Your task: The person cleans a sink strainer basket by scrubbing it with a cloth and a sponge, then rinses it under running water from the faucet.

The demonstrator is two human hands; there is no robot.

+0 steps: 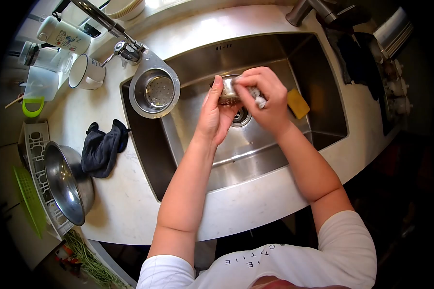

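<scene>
Above a stainless-steel sink [243, 144], a small metal container [227, 91] sits in a person's left hand [211, 115], its fingers clamped around the side. The right hand [266, 94] meets the container's opposite side, fingers closed on a pale, crumpled wad [260, 100]. The drain [242, 118] shows just beneath. A yellow sponge [298, 103] rests to the right in the sink; a dark cloth [102, 150] and a tilted metal bowl [65, 180] occupy the desk [125, 212] at left.
</scene>
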